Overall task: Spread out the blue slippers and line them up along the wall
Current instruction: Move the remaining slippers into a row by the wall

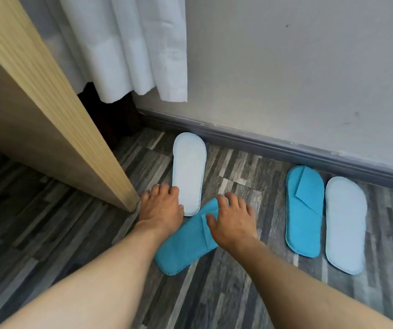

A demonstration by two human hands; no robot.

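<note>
- One view only, from the person's head, looking forward and steeply down.
- It faces the wall (285, 67) and baseboard (262, 143), which run diagonally across the upper right.
- The floor (48, 233) is close; both forearms enter from the bottom edge.
- Wide-angle lens: straight edges bow near the frame's borders.

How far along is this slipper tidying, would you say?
Roughly halfway. The right-hand pair already lies side by side at the grey skirting board. The left hand rests on the pale slipper; the right hand covers the slanted blue slipper, which needs straightening.
</note>
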